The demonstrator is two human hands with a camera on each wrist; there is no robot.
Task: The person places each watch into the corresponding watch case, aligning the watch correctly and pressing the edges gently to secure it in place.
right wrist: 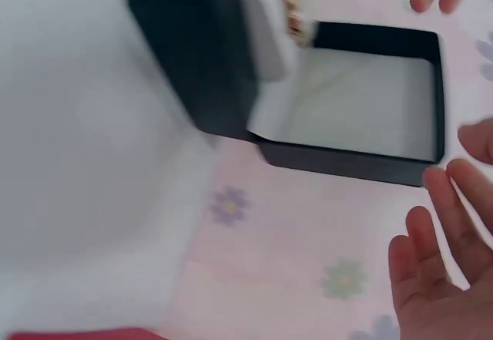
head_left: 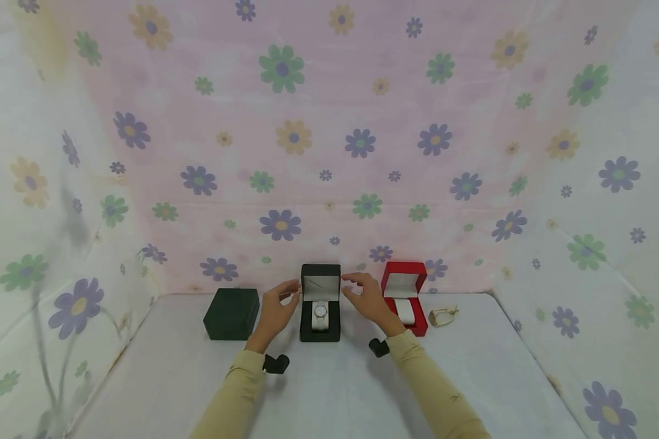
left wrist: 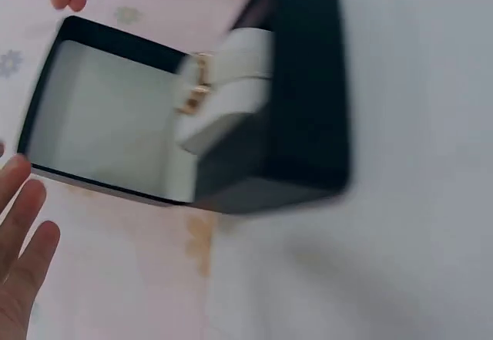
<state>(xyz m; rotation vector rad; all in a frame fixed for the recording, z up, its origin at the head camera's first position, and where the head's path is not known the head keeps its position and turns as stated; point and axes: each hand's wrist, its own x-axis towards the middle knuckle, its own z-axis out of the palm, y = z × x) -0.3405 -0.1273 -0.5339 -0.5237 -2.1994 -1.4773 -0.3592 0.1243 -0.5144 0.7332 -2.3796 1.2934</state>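
A dark watch box (head_left: 320,337) stands with its lid raised in the middle of the table. Inside it a watch (head_left: 321,312) with a pale dial is wrapped round a white cushion; gold-coloured parts of it show in the left wrist view. My left hand (head_left: 276,312) is at the left of the lid, thumb and fingers spread apart around nothing. On the other side my right hand (head_left: 367,297) has its fingertips right at the lid's upper right edge. Relaxed fingers (right wrist: 462,232) show beside the lid corner in the right wrist view.
Left of the hands sits a closed dark green box (head_left: 230,314). An open red box (head_left: 420,324) with a white cushion stands at the right, partly behind the right hand. Beyond it lies a gold-coloured watch (head_left: 441,316). A flowered cloth (head_left: 329,152) hangs behind the table.
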